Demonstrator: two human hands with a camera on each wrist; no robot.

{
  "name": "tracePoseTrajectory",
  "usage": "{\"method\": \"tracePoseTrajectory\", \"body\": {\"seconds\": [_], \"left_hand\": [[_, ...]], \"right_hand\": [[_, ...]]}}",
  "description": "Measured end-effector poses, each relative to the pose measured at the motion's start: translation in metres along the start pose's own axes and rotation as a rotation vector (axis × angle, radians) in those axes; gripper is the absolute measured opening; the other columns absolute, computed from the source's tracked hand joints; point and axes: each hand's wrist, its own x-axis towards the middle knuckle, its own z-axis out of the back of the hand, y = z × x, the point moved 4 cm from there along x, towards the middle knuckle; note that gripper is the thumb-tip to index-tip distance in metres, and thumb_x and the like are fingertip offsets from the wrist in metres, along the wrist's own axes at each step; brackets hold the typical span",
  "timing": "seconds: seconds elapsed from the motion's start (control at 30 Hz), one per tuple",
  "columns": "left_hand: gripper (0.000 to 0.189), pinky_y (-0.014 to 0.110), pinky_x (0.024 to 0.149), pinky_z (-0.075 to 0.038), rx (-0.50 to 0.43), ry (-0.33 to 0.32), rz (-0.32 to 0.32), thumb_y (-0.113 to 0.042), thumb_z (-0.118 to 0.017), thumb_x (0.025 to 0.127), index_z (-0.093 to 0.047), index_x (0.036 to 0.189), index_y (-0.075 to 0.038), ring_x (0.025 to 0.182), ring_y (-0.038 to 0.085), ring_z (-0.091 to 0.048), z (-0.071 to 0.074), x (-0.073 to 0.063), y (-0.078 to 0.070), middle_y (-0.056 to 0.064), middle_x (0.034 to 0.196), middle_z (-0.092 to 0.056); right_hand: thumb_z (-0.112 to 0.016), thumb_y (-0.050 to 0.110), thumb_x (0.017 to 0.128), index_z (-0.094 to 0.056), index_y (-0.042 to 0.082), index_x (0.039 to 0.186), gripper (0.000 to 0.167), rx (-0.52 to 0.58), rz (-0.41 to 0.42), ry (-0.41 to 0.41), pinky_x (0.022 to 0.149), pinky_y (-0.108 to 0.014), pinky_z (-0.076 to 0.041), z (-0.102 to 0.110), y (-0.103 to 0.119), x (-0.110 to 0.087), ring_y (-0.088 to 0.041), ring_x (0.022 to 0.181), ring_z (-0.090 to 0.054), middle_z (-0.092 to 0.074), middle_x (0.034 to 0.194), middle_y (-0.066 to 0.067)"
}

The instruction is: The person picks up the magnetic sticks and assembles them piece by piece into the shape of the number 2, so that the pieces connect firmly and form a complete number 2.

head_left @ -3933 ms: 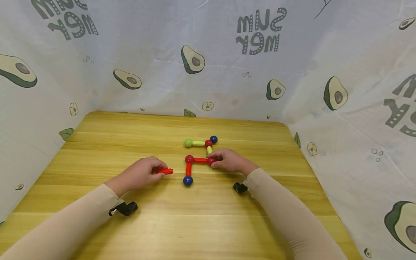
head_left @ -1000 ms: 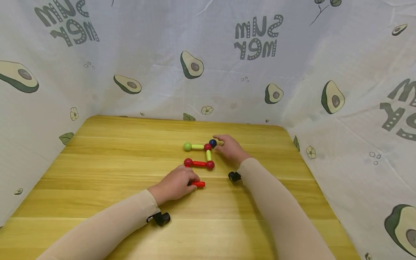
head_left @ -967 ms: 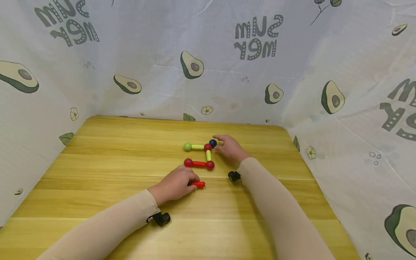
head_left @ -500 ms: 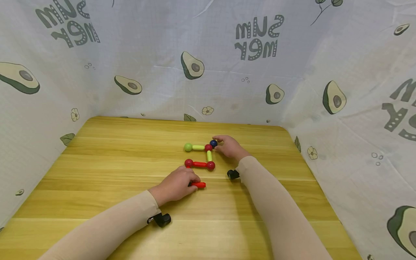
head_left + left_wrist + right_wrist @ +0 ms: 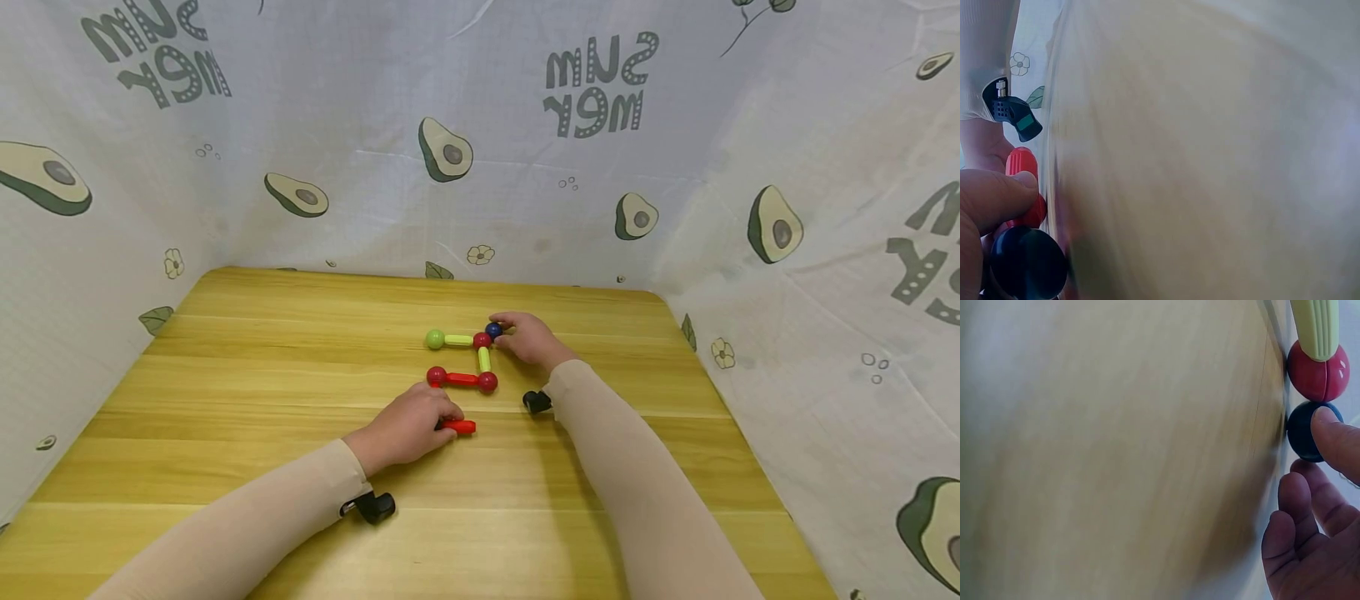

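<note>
Between thumb and fingers my left hand [image 5: 411, 423] pinches a red magnetic rod [image 5: 461, 427]. In the left wrist view this rod [image 5: 1022, 164] meets a dark blue ball [image 5: 1029, 262], which the hand mostly covers in the head view. My right hand [image 5: 531, 340] holds another dark blue ball [image 5: 493, 330] with thumb and fingertips. That ball touches a red ball [image 5: 482, 341] of the joined shape. From this red ball, one yellow-green rod [image 5: 458, 340] runs to a green ball [image 5: 435, 339]. Another runs to the near right red ball [image 5: 487, 382], and a red rod [image 5: 461, 379] continues to the left red ball [image 5: 437, 377].
The pieces lie on a wooden table [image 5: 247, 375], beyond the middle. Pale cloth [image 5: 360, 225] with avocado prints hangs at the back and sides. A small black camera sits under each wrist, the left camera [image 5: 375, 507] close above the tabletop.
Since the oldest frame my left hand has moved right with its red rod to the near blue ball. My right hand went from the near right red ball to the far blue ball.
</note>
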Motion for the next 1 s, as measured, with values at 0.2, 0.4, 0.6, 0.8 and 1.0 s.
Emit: {"method": "tracePoseTrajectory", "body": {"seconds": [0.2,0.4,0.6,0.8,1.0], "left_hand": [[0.018,0.034,0.093,-0.050,-0.001,-0.007,-0.006,-0.026,-0.080,0.095,-0.081,0.111,-0.018,0.099,0.016,-0.059,-0.001,0.001,-0.001,-0.005,0.104,-0.075],[0.018,0.034,0.093,-0.050,0.002,-0.004,-0.001,-0.028,-0.079,0.096,-0.081,0.111,-0.019,0.100,0.015,-0.058,-0.002,0.002,0.000,-0.006,0.104,-0.074],[0.017,0.036,0.096,-0.050,-0.008,0.007,0.000,-0.027,-0.079,0.096,-0.081,0.111,-0.018,0.102,0.016,-0.060,-0.002,0.002,0.000,-0.007,0.104,-0.074],[0.020,0.036,0.097,-0.050,-0.003,0.001,0.001,-0.027,-0.079,0.096,-0.081,0.113,-0.017,0.103,0.017,-0.060,-0.002,0.003,0.000,-0.005,0.108,-0.075],[0.022,0.038,0.099,-0.051,0.001,-0.008,-0.005,-0.026,-0.079,0.096,-0.081,0.115,-0.016,0.107,0.020,-0.061,-0.002,0.003,0.002,-0.002,0.113,-0.076]], "right_hand": [[-0.066,0.016,0.105,-0.059,0.014,0.148,0.044,-0.003,-0.001,-0.005,0.123,-0.053,-0.038,0.001,-0.001,0.000,-0.036,0.136,-0.055,-0.060,0.145,-0.018],[-0.066,0.016,0.105,-0.060,0.012,0.143,0.039,-0.016,-0.003,-0.001,0.122,-0.054,-0.039,0.004,-0.007,-0.003,-0.036,0.132,-0.056,-0.061,0.142,-0.018],[-0.070,0.018,0.103,-0.062,0.010,0.138,0.037,-0.013,-0.002,0.025,0.117,-0.053,-0.043,0.008,-0.015,-0.013,-0.036,0.128,-0.059,-0.064,0.138,-0.018],[-0.075,0.020,0.099,-0.063,0.009,0.131,0.036,-0.002,-0.003,0.062,0.112,-0.051,-0.048,0.010,-0.022,-0.028,-0.035,0.122,-0.062,-0.066,0.133,-0.018],[-0.079,0.023,0.097,-0.063,0.011,0.123,0.033,-0.013,-0.014,0.108,0.105,-0.047,-0.052,0.008,-0.027,-0.044,-0.030,0.113,-0.063,-0.067,0.124,-0.015]]}}
